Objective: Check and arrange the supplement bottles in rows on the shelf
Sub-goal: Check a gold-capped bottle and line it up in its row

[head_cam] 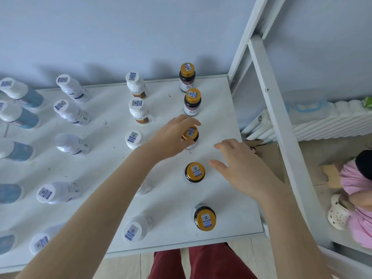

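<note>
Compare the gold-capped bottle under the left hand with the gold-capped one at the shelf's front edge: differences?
The middle gold-capped bottle is gripped by the left hand; the front gold-capped bottle stands free, untouched. The middle one's cap is partly hidden by fingers; the front one's cap and sticker show fully. Both stand upright in the same row on the white shelf.

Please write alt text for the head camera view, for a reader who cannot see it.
A person's left hand grips the gold-capped bottle third in a row of five on a white shelf; the right hand hovers open beside it. White-capped bottles stand in rows leftward.
</note>
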